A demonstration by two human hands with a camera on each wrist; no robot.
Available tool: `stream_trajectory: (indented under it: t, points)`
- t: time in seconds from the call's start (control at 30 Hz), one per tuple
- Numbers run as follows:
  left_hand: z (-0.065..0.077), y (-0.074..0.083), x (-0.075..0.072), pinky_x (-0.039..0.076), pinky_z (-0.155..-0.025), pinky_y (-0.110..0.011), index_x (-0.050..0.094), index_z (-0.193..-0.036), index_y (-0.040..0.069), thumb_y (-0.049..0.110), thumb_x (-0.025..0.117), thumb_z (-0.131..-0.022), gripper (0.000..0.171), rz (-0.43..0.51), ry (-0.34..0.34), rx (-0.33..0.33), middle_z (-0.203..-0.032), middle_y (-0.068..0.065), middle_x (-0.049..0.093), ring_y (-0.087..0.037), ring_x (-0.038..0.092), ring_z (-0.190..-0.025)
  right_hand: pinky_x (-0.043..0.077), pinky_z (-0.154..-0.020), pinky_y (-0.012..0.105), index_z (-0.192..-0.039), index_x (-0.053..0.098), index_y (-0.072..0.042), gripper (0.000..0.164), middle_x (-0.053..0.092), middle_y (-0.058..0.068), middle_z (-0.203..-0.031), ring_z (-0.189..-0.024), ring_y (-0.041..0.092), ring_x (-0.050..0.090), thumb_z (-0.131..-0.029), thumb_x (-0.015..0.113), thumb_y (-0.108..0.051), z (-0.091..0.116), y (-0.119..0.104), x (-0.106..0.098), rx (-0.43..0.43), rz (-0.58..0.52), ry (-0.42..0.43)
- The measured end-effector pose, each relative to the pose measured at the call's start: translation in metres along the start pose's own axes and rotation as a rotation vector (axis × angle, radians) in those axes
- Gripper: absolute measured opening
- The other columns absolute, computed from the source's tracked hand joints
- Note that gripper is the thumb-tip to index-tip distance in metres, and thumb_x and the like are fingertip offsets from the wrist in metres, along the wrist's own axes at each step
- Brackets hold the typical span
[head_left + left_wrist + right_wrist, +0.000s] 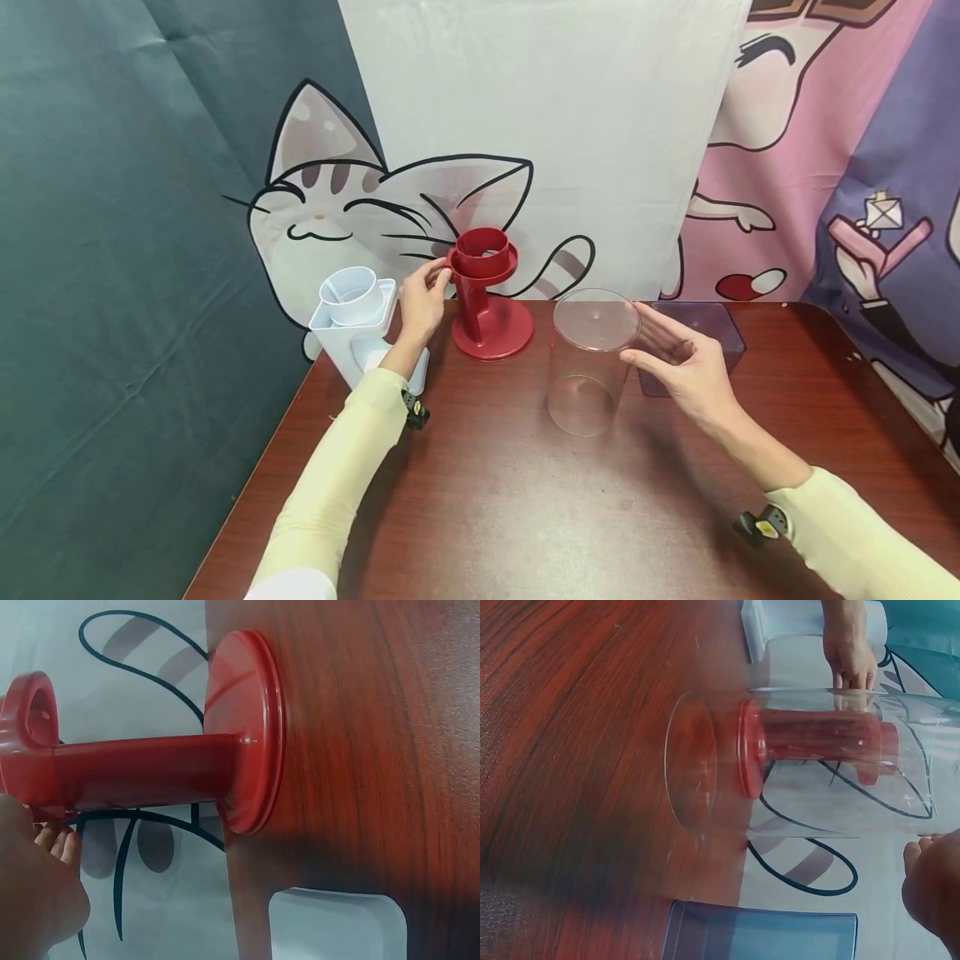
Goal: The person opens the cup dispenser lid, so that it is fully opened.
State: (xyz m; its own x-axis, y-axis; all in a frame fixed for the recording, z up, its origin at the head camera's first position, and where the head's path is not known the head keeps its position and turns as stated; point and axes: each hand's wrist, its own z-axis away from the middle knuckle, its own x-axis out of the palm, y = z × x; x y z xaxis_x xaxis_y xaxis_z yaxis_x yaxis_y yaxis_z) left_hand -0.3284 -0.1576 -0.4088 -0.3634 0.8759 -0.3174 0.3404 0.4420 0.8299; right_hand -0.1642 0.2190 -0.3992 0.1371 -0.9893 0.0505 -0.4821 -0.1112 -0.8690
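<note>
My left hand (pixel 423 302) pinches the side of the upper ring on a red stand (pixel 491 327). That stand has a round base on the table, a straight post and a short cup-like ring at its top; the left wrist view shows the post (pixel 142 772) from close by. On the right, a tall clear cylinder (pixel 588 387) is held near its rim between the thumb and fingers of my right hand (pixel 693 371). Through its wall in the right wrist view the red stand (pixel 817 735) shows. Whether the cylinder touches the table I cannot tell.
At the table's left edge stands a white holder (pixel 330 337) with a round white cup (pixel 351 297) in its top. Behind my right hand sits a see-through bluish-purple box (pixel 723 329). A printed cloth (pixel 555 142) hangs along the back of the brown table (pixel 495 500).
</note>
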Motion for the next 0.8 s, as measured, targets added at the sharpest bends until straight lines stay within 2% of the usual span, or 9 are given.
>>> stream_trajectory:
  t: [0.3, 0.5, 0.63, 0.8]
  points:
    - [0.009, 0.0, -0.007, 0.054, -0.105, -0.028, 0.062, -0.143, -0.001, 0.016, 0.07, -0.105, 0.043, 0.106, -0.025, -0.037, -0.134, -0.012, 0.072, -0.023, 0.069, -0.125, 0.048, -0.108, 0.034, -0.148, 0.047, 0.019, 0.067, 0.056, 0.026, -0.15, -0.137, 0.021, 0.06, -0.085, 0.068, 0.03, 0.001, 0.001, -0.009, -0.016, -0.087, -0.009]
    - [0.017, 0.001, -0.013, 0.049, -0.113, -0.035, 0.053, -0.149, -0.005, 0.015, 0.07, -0.104, 0.052, 0.138, -0.081, -0.026, -0.144, -0.018, 0.065, -0.027, 0.062, -0.135, 0.048, -0.109, 0.028, -0.149, 0.049, 0.015, 0.065, 0.058, 0.023, -0.149, -0.136, 0.02, 0.061, -0.088, 0.07, 0.024, 0.003, -0.001, -0.015, 0.011, -0.033, 0.014]
    - [0.026, 0.005, -0.019, 0.044, -0.119, -0.039, 0.048, -0.153, -0.003, 0.017, 0.071, -0.104, 0.058, 0.146, -0.112, -0.033, -0.15, -0.02, 0.058, -0.027, 0.054, -0.142, 0.047, -0.11, 0.024, -0.15, 0.051, 0.011, 0.065, 0.062, 0.017, -0.148, -0.136, 0.017, 0.061, -0.089, 0.072, 0.021, 0.005, -0.003, -0.021, 0.023, 0.013, 0.033]
    - [0.039, 0.012, -0.027, 0.04, -0.121, -0.046, 0.043, -0.157, -0.003, 0.018, 0.075, -0.102, 0.068, 0.173, -0.151, -0.044, -0.156, -0.02, 0.052, -0.031, 0.048, -0.147, 0.047, -0.111, 0.025, -0.151, 0.052, 0.008, 0.066, 0.064, 0.011, -0.147, -0.135, 0.016, 0.061, -0.089, 0.07, 0.023, 0.009, -0.005, -0.029, 0.014, 0.025, 0.032]
